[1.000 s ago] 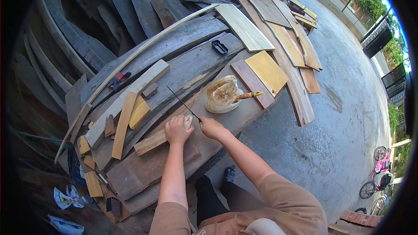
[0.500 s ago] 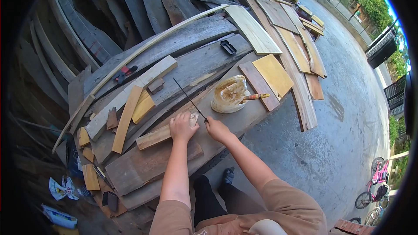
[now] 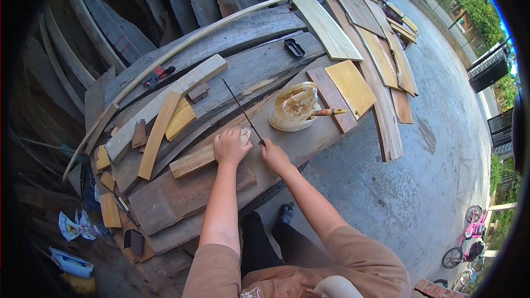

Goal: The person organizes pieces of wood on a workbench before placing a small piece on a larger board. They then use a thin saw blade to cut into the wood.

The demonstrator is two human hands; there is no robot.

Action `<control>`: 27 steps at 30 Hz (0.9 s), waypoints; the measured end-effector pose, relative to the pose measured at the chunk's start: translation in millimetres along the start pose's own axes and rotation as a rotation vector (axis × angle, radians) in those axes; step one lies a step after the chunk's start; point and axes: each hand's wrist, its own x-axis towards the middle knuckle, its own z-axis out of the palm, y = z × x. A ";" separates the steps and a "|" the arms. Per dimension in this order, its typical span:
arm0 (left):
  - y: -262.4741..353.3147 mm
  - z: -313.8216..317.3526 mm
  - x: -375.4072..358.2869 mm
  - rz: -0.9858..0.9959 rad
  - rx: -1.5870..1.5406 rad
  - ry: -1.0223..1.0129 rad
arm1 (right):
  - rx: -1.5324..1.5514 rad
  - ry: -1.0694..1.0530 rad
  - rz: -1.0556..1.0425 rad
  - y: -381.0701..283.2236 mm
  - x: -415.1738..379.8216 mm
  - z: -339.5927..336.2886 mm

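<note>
My left hand (image 3: 231,146) is wrapped over the near end of a pale wooden block (image 3: 193,160), holding it down on a wide brown board (image 3: 176,204). In my right hand (image 3: 275,156), a long thin dark tool (image 3: 238,104) is gripped by its near end. It slants forward and to the left, passing close by the block's end at my left fingers. Beyond my right hand stands a stained, cut-open plastic container (image 3: 292,116), with a brush (image 3: 329,112) lying at its side.
Several wood offcuts (image 3: 160,135) lie left of the block. A red-and-black tool (image 3: 158,76) and a black tray (image 3: 294,47) sit farther back. Flat panels (image 3: 350,85) spread to the right. Weathered planks lean behind; concrete floor (image 3: 353,198) lies at right.
The view has shifted slightly, so the bench sits higher in it. The dark tool stands a little steeper, its far tip farther forward. Both hands keep their grips.
</note>
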 end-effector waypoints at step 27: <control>-0.7 -3.6 0.8 0.099 0.007 0.004 | -0.054 -0.107 0.079 -27.7 7.5 -28.2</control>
